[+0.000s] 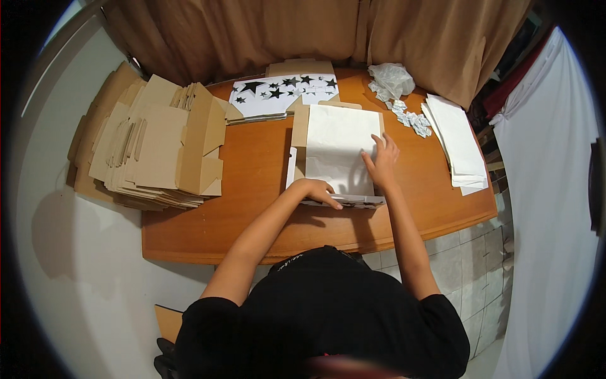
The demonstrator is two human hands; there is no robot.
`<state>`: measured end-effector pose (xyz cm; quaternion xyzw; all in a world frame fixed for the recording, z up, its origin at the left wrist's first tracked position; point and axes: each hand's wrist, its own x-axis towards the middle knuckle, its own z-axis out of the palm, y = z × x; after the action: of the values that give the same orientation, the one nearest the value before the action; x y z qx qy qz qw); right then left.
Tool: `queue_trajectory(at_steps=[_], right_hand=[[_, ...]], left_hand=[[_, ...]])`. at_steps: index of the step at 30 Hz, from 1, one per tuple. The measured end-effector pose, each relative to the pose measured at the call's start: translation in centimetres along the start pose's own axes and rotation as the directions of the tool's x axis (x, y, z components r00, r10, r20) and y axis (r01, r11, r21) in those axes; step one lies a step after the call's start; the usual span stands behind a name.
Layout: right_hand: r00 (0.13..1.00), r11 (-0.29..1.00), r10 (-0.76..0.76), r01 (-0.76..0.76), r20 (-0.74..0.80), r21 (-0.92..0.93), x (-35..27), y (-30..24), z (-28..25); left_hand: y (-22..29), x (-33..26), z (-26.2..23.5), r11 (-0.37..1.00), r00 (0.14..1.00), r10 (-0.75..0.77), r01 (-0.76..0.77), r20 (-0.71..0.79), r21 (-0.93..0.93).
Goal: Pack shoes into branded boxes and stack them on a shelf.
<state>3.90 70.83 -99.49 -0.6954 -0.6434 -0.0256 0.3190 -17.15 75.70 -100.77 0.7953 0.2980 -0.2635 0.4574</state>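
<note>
A brown wooden worktop [252, 215] carries everything. A heap of flattened brown cardboard boxes [154, 148] overhangs its left end. At the back lie star-printed flat sheets [281, 93] and crumpled white plastic [391, 79] — small printed packets [413, 120] beside it. A stack of white paper bags [459, 144] sits right; an open white-lined box [338, 155] lies in the middle.

I note wooden table [252, 215], seen from above. Left hand [317, 190] rests on near edge of shallow box [334, 155] lined with white paper, fingers curled over rim. Right hand [382, 161] lies flat on paper, fingers spread. Stack of flat cardboard blanks [151, 145] at left. Star-printed sheets [281, 91] at far side. Crumpled wrapping [392, 79] far right; pile of white sheets [461, 145] right. Brown curtain [284, 31] behind.
</note>
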Motion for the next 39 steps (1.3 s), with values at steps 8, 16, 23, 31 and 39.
queue_trajectory(at_steps=[8,16,23,31,39], right_hand=[[0.969,0.968,0.247,-0.246,-0.024,0.042,-6.0,0.6,-1.2],[0.949,0.884,0.191,-0.277,0.250,0.376,-7.5,0.8,-0.9],[0.950,0.895,-0.035,-0.109,0.312,0.433,-7.6,0.2,-0.3],[0.918,0.851,-0.232,0.032,0.322,0.524,-7.0,-0.4,2.0],[0.926,0.880,-0.362,0.302,0.106,0.367,-12.1,-9.2,0.4]], left_hand=[[-0.9,1.3,0.3,0.998,0.999,-0.041,0.040,0.024,0.040],[-0.6,-0.8,1.7,0.988,0.988,-0.154,0.155,-0.034,0.019],[0.2,-4.9,5.4,0.956,0.904,-0.295,0.283,-0.310,-0.083],[4.8,-9.6,14.3,0.890,0.313,-0.408,0.346,-0.857,-0.297],[7.8,-14.6,29.5,0.733,-0.194,-0.654,0.077,-0.731,-0.676]])
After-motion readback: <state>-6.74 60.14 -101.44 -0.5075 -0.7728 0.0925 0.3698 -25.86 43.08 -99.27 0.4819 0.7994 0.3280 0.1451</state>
